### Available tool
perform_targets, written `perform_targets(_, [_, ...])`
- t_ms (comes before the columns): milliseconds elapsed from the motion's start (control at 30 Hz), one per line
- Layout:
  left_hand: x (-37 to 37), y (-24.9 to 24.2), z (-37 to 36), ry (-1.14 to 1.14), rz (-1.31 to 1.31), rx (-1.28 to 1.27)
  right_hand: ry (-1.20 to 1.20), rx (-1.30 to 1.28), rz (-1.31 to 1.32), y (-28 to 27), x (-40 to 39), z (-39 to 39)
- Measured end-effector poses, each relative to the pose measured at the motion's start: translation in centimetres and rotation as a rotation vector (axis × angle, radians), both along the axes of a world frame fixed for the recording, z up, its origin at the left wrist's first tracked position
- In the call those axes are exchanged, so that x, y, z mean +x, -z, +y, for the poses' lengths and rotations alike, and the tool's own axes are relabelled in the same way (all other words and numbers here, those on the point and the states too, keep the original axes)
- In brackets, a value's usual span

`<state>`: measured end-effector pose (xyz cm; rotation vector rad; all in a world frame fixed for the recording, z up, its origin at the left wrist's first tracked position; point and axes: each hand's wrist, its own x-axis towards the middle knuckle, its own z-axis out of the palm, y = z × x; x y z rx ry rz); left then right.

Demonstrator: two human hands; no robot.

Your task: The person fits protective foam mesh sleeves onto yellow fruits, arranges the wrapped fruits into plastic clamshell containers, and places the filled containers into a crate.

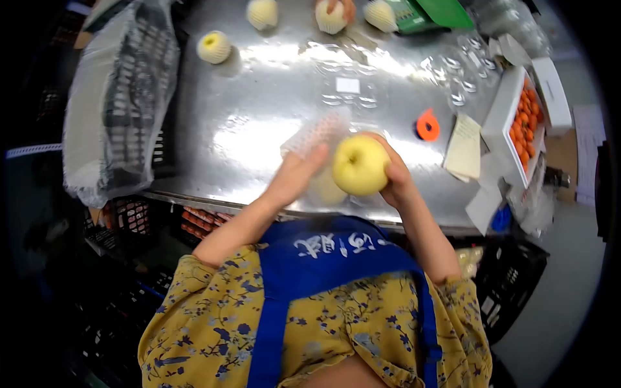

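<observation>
A smooth yellow apple [359, 165] is in my right hand [399, 181], with the fingers wrapped round its right side and back. Left of it, my left hand [294, 176] holds a whitish foam net sleeve [321, 131]. The sleeve covers most of that hand's fingers, while the thumb shows beside the apple. Below the hands, a pale yellowish round shape [328, 191] lies near the table edge, too blurred to identify. Ahead of both hands sits a clear plastic clamshell tray [372, 97] with a white label.
Netted apples [214, 47] stand along the far side, one under another person's hand [344, 8]. To the right are an orange tape roll [427, 125], a paper pad [463, 147] and a white box [503, 126] of small orange fruit. A plastic-covered crate [119, 97] stands left.
</observation>
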<state>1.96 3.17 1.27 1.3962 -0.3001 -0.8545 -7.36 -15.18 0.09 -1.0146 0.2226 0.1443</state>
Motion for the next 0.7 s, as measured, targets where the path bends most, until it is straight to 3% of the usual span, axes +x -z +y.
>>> perform_targets(100, [0.3,0.0,-0.1,0.016,0.133,-0.08,0.083,0.098,0.233,-1.2,-0.1,0.7])
perform_targets(233, [0.8,0.4,0.0,0.067,0.179,-0.126,-0.02,0.108,0.294,-0.5,0.5,0.4])
perform_targets(333, [0.8,-0.6,-0.7,0.16,0.015,-0.182,-0.043,0.016,0.324,-1.4,1.3,0.8])
perform_targets(433, [1.3,-1.5,-1.3,0.397,-0.494,0.038,-0.038,-0.119,0.392,-1.8,1.7,1.2])
perform_targets(500, [1.0,-1.0,-1.1,0.304,-0.119,-0.09,-0.072,-0.175,0.409,-1.3,1.6,0.9])
perform_targets(567, [0.5,0.3,-0.4,0.128,0.368,-0.247,-0.306,0.202,0.117,0.1,1.0,-2.7])
perform_targets(600, [0.1,0.9,-0.6,0.009,0.525,-0.453,-0.291,0.287,0.054,0.8,0.8,-3.4])
perform_targets(633, [-0.2,0.9,-0.6,-0.059,0.654,-0.496,-0.28,0.376,-0.008,1.6,0.5,-4.0])
perform_targets(700, [-0.5,0.9,-0.4,-0.191,0.914,-0.587,0.013,0.338,0.05,3.4,0.1,-3.7])
